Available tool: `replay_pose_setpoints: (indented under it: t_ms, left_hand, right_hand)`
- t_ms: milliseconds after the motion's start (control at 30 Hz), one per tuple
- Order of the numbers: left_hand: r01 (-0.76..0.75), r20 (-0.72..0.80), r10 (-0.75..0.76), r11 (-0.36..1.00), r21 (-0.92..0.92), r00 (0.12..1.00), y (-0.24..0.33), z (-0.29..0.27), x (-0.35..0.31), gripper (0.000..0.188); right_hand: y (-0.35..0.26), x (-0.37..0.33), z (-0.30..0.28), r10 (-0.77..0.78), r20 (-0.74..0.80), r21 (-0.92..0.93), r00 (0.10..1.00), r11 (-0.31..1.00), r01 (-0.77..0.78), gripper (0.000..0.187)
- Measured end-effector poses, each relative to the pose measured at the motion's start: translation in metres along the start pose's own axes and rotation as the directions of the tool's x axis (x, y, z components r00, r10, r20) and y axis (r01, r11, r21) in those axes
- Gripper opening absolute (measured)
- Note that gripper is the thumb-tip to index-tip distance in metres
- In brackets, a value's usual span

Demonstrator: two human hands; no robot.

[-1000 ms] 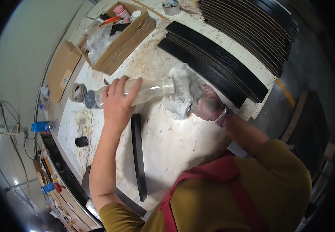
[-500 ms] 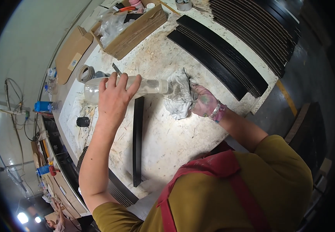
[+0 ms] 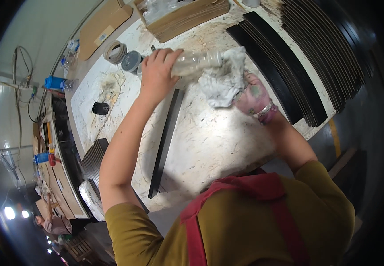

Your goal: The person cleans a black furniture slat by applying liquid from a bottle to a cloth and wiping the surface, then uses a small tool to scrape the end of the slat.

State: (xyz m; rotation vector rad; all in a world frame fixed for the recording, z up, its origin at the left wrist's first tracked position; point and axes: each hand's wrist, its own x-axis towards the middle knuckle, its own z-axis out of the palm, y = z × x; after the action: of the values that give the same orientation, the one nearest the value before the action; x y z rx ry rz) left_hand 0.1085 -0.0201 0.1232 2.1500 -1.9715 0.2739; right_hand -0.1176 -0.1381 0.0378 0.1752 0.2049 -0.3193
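A clear plastic bottle (image 3: 194, 63) lies tipped on its side in the grip of my left hand (image 3: 160, 73), fingers wrapped over its body. Its neck points right and meets the upper edge of a crumpled white rag (image 3: 221, 86). That rag is held in my right hand (image 3: 255, 97), which wears a stained pink glove; its fingertips are partly hidden by the cloth. Below the bottle, a straight black strip (image 3: 163, 144) lies on the pale, smudged worktable (image 3: 209, 137). Whether any liquid leaves the bottle cannot be seen.
Curved black slats (image 3: 280, 66) lie to the right of the rag, with a larger stack (image 3: 322, 48) beyond. A cardboard box (image 3: 187, 20) stands at the far side. Left of the bottle are a dark-lidded jar (image 3: 132, 61), a tape roll (image 3: 115, 52) and a small black object (image 3: 100, 108).
The whole view has shifted, so the table's things sit differently in it. Both hands keep their hold, and the bottle's neck stays at the rag, which now looks more bunched upward.
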Motion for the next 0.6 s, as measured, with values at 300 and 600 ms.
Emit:
replay_pose_setpoints:
  t_ms: [300, 600]
  left_hand:
    - [0.277, -0.095, -0.465, 0.666, -0.693, 0.88, -0.075, 0.055, -0.001, 0.077]
    - [0.273, 0.068, -0.495, 0.356, -0.894, 0.866, -0.091, 0.042, -0.038, 0.079]
  right_hand:
    - [-0.021, -0.006, -0.04, 0.024, 0.221, -0.061, 0.975, 0.998, -0.011, 0.04]
    - [0.017, 0.027, 0.015, -0.323, 0.013, -0.746, 0.946, 0.627, 0.225, 0.026]
